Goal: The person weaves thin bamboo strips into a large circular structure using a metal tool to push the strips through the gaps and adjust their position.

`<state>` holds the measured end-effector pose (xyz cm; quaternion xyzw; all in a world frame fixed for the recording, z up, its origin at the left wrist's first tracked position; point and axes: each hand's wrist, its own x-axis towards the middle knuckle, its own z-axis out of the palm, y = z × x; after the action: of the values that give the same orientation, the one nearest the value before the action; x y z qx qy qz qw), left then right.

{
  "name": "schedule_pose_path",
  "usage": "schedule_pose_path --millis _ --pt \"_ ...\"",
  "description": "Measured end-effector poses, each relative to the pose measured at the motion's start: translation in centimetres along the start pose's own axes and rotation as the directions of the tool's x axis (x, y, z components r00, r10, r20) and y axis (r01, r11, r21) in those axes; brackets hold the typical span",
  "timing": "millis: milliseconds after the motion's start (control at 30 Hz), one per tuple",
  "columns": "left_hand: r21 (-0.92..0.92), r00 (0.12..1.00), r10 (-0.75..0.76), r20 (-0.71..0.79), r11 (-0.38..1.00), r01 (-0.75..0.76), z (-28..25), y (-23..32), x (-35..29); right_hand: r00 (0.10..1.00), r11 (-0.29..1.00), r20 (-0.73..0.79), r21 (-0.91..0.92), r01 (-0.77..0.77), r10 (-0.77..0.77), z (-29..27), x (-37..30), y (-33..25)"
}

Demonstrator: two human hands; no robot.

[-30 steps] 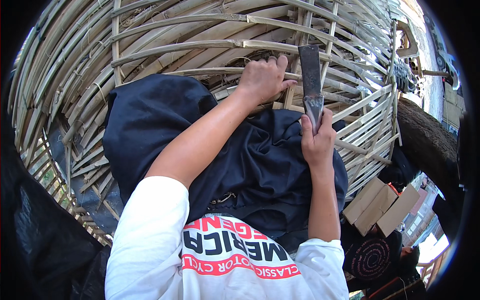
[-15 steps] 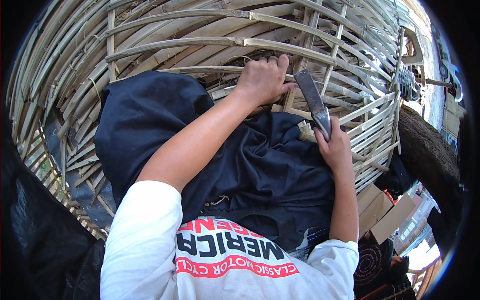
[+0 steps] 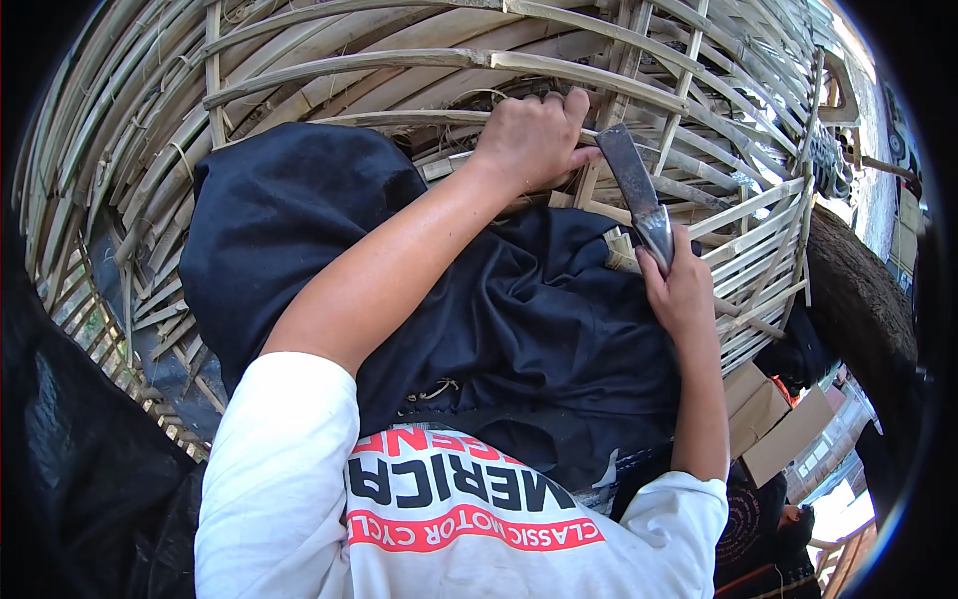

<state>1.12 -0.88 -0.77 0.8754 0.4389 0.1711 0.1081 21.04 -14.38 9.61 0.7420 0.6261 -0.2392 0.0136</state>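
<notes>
My left hand point(image 3: 531, 140) reaches over a woven bamboo frame point(image 3: 399, 68), its fingers curled around a bamboo strip point(image 3: 414, 119) and its thumb pointing right. The fingertips are hidden behind the frame. In my right hand point(image 3: 685, 288) is a knife with a broad, dark, straight blade point(image 3: 629, 172). Its blade points up and slightly left, with the tip close to my left thumb and the bamboo. A dark cloth point(image 3: 509, 309) covers my lap beneath both forearms. Cut bamboo ends point(image 3: 621, 250) poke out beside my right hand.
Bamboo slats point(image 3: 110, 130) curve around the far and left sides. At the right stands a thick dark trunk or post point(image 3: 860, 285), with an open cardboard box point(image 3: 783, 424) below it. Black sheeting point(image 3: 80, 449) hangs at the lower left.
The whole view has shifted slightly, so the frame sits a little higher. Both hands keep nearly the same pose, and the knife stays in my right hand.
</notes>
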Motion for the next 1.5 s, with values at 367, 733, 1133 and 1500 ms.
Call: schedule_pose_path --millis 367,733,1133,1500 --pt "-0.009 1.0 -0.004 0.03 1.0 0.004 0.0 0.1 -0.1 0.993 0.996 -0.12 0.085 0.03 -0.02 0.0 -1.3 -0.7" --pt "0.006 1.0 0.005 0.029 1.0 -0.005 -0.2 0.3 -0.3 0.989 0.994 -0.133 0.076 0.076 -0.065 0.9 -2.4 -0.5" --pt "-0.031 1.0 0.001 0.018 1.0 0.0 0.0 0.0 -0.1 0.999 1.0 -0.042 -0.004 0.027 -0.027 -0.1 -1.4 -1.0" --pt "-0.044 1.0 -0.003 -0.002 0.999 0.003 -0.1 -0.4 0.1 0.989 0.997 -0.143 0.057 0.044 -0.036 1.1 -1.4 -1.1"
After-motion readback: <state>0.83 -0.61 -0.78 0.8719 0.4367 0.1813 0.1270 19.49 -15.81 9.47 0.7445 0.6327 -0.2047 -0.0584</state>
